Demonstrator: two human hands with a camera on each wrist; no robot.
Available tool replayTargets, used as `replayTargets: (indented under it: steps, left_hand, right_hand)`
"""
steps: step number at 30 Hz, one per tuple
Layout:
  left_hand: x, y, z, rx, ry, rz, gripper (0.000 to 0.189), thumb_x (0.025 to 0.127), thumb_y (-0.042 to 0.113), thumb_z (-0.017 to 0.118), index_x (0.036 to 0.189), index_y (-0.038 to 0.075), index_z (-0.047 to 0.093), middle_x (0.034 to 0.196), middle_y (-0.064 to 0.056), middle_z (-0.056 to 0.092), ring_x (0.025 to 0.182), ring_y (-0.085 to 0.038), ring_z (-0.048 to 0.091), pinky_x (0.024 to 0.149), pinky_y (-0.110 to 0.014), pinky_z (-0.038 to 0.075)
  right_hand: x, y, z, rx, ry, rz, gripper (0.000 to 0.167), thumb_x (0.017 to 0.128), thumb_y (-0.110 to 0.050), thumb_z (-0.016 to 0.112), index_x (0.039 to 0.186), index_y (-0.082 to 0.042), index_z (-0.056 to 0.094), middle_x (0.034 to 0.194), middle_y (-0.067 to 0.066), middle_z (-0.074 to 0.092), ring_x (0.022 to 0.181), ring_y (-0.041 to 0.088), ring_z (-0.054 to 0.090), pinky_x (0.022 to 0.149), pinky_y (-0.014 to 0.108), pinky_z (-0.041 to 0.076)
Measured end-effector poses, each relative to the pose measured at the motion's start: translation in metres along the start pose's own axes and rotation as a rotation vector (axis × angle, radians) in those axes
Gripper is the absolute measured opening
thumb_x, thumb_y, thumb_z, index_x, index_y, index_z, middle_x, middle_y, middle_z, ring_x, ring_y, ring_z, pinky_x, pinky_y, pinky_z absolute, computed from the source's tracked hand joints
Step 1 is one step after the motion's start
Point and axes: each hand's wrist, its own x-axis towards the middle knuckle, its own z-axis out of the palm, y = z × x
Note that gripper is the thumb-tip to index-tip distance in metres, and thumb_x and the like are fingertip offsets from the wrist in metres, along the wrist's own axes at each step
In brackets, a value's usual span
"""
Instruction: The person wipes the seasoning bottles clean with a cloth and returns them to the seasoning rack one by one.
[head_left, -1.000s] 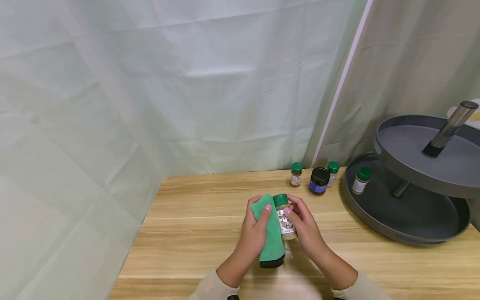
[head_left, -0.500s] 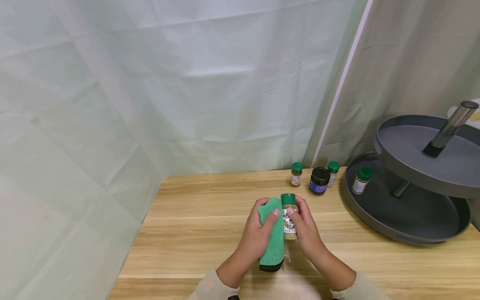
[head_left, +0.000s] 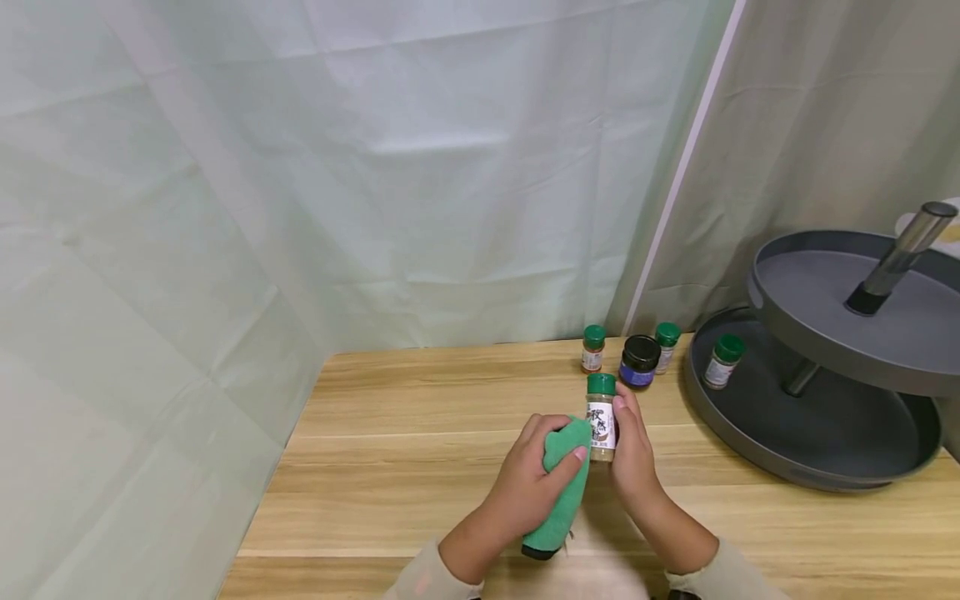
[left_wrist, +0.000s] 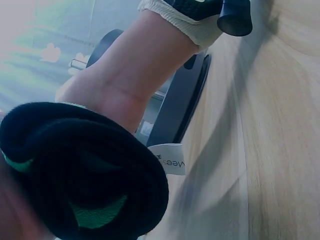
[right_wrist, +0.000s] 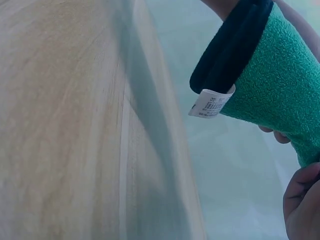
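My left hand (head_left: pixel 528 475) grips a rolled green cloth (head_left: pixel 564 500) with a dark edge; in the right wrist view a white tag hangs from the cloth (right_wrist: pixel 280 75). A spice jar (head_left: pixel 601 425) with a green cap and white label stands upright in my right hand (head_left: pixel 634 454), whose fingers hold it from the right side. The cloth's upper end meets the jar's left side. Seen from the left wrist, the dark end of the rolled cloth (left_wrist: pixel 85 170) fills the near part and hides the jar.
Beyond the hands stand a small green-capped jar (head_left: pixel 592 350), a black-lidded jar (head_left: pixel 638 363) and another green-capped jar (head_left: pixel 666 346). At right, a two-tier grey round rack (head_left: pixel 813 479) holds one green-capped jar (head_left: pixel 723 362) on its lower tier. A pale curtain (head_left: pixel 450 208) hangs behind the wooden table (head_left: pixel 390 483).
The spice jar has shifted right and farther from the body, its label now facing the camera more fully. The left hand with the cloth has followed rightward and tilted. The rack and other jars stay put.
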Motion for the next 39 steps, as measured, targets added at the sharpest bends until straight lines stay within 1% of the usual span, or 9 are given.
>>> replayTargets:
  steps: [5, 10, 13, 16, 20, 24, 27, 31, 39]
  left_hand:
    - [0.0, 0.001, 0.002, -0.022, 0.04, -0.013, 0.038, 0.101, 0.047, 0.056, 0.134, 0.028, 0.052, 0.12, 0.003, 0.055, 0.098, -0.011, 0.058, 0.08, -0.025, 0.052]
    - [0.0, -0.001, 0.004, -0.045, 0.098, -0.04, 0.038, 0.102, 0.046, 0.055, 0.135, 0.027, 0.049, 0.124, 0.004, 0.054, 0.103, -0.012, 0.057, 0.084, -0.028, 0.052]
    - [0.001, -0.002, 0.003, -0.096, 0.131, -0.069, 0.037, 0.103, 0.045, 0.054, 0.135, 0.028, 0.047, 0.124, 0.004, 0.054, 0.103, -0.014, 0.058, 0.084, -0.029, 0.052]
    - [0.004, -0.004, -0.001, -0.169, 0.156, -0.092, 0.036, 0.104, 0.044, 0.053, 0.135, 0.027, 0.047, 0.124, 0.003, 0.057, 0.102, -0.015, 0.059, 0.083, -0.028, 0.054]
    - [0.008, -0.006, -0.007, -0.231, 0.186, -0.094, 0.035, 0.105, 0.04, 0.053, 0.135, 0.024, 0.047, 0.125, 0.0, 0.059, 0.104, -0.015, 0.06, 0.086, -0.029, 0.053]
    - [0.009, -0.006, -0.012, -0.26, 0.188, -0.093, 0.035, 0.105, 0.039, 0.053, 0.135, 0.022, 0.046, 0.126, -0.002, 0.059, 0.106, -0.017, 0.059, 0.088, -0.029, 0.053]
    - [0.009, -0.004, -0.014, -0.278, 0.171, -0.087, 0.036, 0.105, 0.039, 0.053, 0.136, 0.021, 0.046, 0.126, -0.004, 0.059, 0.106, -0.018, 0.059, 0.089, -0.029, 0.053]
    - [0.009, -0.005, -0.013, -0.284, 0.144, -0.082, 0.036, 0.105, 0.038, 0.053, 0.136, 0.021, 0.046, 0.124, -0.005, 0.06, 0.105, -0.017, 0.06, 0.087, -0.029, 0.054]
    - [0.005, -0.003, -0.007, -0.231, 0.092, -0.068, 0.034, 0.104, 0.04, 0.055, 0.134, 0.028, 0.048, 0.122, 0.001, 0.058, 0.099, -0.016, 0.06, 0.08, -0.029, 0.055]
  right_hand:
    - [0.001, 0.0, 0.001, 0.022, -0.023, 0.006, 0.045, 0.112, -0.033, 0.018, 0.146, -0.007, 0.03, 0.11, -0.004, 0.051, 0.095, 0.006, 0.054, 0.082, 0.019, 0.048]
    - [0.0, -0.001, 0.004, 0.018, -0.088, -0.021, 0.046, 0.112, -0.03, 0.023, 0.149, -0.003, 0.029, 0.118, 0.003, 0.05, 0.1, 0.007, 0.055, 0.085, 0.019, 0.05]
    - [-0.002, -0.001, 0.006, 0.012, -0.135, -0.011, 0.044, 0.112, -0.028, 0.026, 0.15, -0.004, 0.029, 0.123, 0.005, 0.049, 0.101, 0.007, 0.057, 0.084, 0.02, 0.052]
    - [-0.002, 0.0, 0.008, 0.008, -0.175, -0.004, 0.042, 0.112, -0.025, 0.032, 0.151, -0.007, 0.029, 0.119, 0.008, 0.049, 0.098, 0.009, 0.058, 0.081, 0.023, 0.054]
    - [-0.003, 0.003, 0.01, -0.022, -0.202, 0.002, 0.043, 0.11, -0.022, 0.041, 0.151, -0.011, 0.032, 0.109, 0.007, 0.05, 0.092, 0.01, 0.058, 0.077, 0.023, 0.054]
    - [-0.005, 0.006, 0.011, -0.025, -0.257, 0.003, 0.046, 0.108, -0.019, 0.047, 0.151, -0.011, 0.032, 0.121, 0.004, 0.054, 0.102, 0.008, 0.06, 0.085, 0.023, 0.055]
    - [-0.007, 0.008, 0.012, -0.021, -0.288, -0.022, 0.049, 0.107, -0.017, 0.048, 0.152, -0.009, 0.031, 0.133, 0.003, 0.053, 0.113, 0.01, 0.06, 0.091, 0.026, 0.055]
    - [-0.007, 0.009, 0.012, -0.032, -0.261, -0.041, 0.047, 0.108, -0.018, 0.048, 0.152, -0.011, 0.032, 0.133, 0.004, 0.052, 0.112, 0.011, 0.06, 0.09, 0.026, 0.055]
    - [-0.005, 0.007, 0.012, -0.042, -0.135, -0.074, 0.041, 0.108, -0.018, 0.046, 0.147, -0.01, 0.038, 0.131, 0.004, 0.049, 0.11, 0.009, 0.056, 0.087, 0.022, 0.053]
